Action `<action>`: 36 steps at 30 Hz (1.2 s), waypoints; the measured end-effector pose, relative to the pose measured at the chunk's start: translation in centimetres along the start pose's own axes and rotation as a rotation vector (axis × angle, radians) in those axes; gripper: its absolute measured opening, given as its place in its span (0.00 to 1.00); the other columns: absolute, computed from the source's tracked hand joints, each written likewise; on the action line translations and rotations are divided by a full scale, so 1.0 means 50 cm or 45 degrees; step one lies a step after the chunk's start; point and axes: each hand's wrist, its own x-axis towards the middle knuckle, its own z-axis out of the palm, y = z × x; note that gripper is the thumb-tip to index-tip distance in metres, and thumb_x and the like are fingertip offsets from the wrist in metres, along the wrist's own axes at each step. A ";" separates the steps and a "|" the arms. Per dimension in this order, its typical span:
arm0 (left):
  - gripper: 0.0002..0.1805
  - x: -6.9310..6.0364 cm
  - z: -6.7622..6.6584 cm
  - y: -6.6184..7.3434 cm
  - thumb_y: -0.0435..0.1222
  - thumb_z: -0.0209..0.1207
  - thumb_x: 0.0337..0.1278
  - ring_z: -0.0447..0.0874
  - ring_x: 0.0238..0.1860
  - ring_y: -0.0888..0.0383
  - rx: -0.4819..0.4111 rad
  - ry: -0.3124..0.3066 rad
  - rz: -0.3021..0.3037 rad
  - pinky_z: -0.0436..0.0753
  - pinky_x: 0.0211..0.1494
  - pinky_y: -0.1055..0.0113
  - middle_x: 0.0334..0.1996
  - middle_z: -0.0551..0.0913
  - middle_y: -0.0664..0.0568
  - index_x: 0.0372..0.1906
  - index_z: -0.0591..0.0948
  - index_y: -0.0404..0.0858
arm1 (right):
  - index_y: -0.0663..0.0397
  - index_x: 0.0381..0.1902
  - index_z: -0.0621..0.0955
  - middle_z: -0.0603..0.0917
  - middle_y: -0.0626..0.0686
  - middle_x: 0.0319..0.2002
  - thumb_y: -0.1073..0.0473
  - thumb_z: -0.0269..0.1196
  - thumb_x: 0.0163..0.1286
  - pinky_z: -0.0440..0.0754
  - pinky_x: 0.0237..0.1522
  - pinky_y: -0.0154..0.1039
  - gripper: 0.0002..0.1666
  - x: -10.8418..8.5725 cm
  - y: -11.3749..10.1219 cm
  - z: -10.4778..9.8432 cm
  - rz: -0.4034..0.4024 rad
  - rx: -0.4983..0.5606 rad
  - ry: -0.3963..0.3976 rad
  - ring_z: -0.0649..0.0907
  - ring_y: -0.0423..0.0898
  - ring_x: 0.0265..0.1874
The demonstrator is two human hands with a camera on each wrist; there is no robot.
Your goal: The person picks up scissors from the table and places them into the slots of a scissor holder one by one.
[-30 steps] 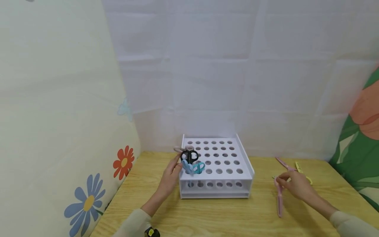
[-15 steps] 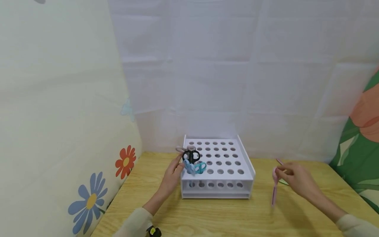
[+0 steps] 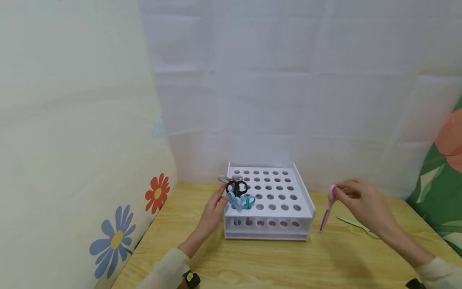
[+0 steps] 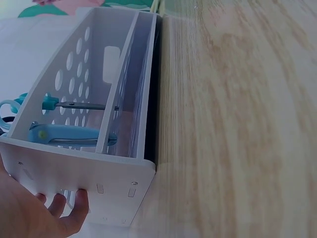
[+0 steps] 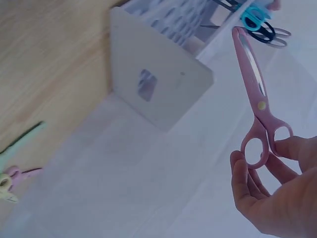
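Observation:
My right hand [image 3: 368,206] pinches pink scissors [image 3: 326,212] by their handle loops, the blades hanging down, to the right of a white rack [image 3: 279,212] with rows of round holes. In the right wrist view, the fingers of the right hand [image 5: 277,188] grip both loops of the pink scissors [image 5: 252,84]. My left hand [image 3: 211,212] rests against the rack's left side; in the left wrist view its fingertips touch the side panel [image 4: 109,183]. Black scissors [image 3: 236,188], light blue scissors [image 3: 234,200] and teal scissors [image 3: 248,202] stand in holes at the rack's left.
Green scissors [image 3: 355,222] lie on the wooden table [image 3: 274,261], partly behind the right hand. Yellow and pink handles [image 5: 15,173] lie close to them in the right wrist view. A white cloth [image 3: 267,100] hangs behind the rack.
The right hand has lifted the pink scissors off the table and moved them left toward the rack, uncovering the green scissors. The left hand has stayed at the rack's side.

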 end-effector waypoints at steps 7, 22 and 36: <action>0.28 0.003 0.001 0.002 0.43 0.50 0.79 0.61 0.73 0.42 -0.024 -0.008 -0.009 0.63 0.71 0.41 0.74 0.67 0.42 0.77 0.67 0.37 | 0.57 0.45 0.89 0.83 0.55 0.43 0.56 0.69 0.71 0.78 0.35 0.23 0.11 0.039 -0.031 0.023 -0.027 -0.003 0.138 0.86 0.53 0.36; 0.29 0.000 0.000 0.010 0.45 0.48 0.79 0.59 0.75 0.44 0.007 -0.019 -0.085 0.63 0.72 0.43 0.75 0.65 0.46 0.78 0.65 0.41 | 0.61 0.37 0.88 0.79 0.57 0.37 0.69 0.75 0.58 0.82 0.28 0.47 0.09 0.084 -0.028 0.119 -0.337 -0.138 0.281 0.83 0.51 0.31; 0.28 0.002 0.001 0.003 0.40 0.48 0.80 0.59 0.75 0.42 -0.038 -0.021 -0.083 0.62 0.72 0.41 0.75 0.64 0.43 0.78 0.64 0.39 | 0.62 0.35 0.88 0.76 0.56 0.37 0.65 0.75 0.60 0.77 0.21 0.40 0.07 0.064 -0.022 0.176 -0.351 -0.215 0.130 0.78 0.46 0.24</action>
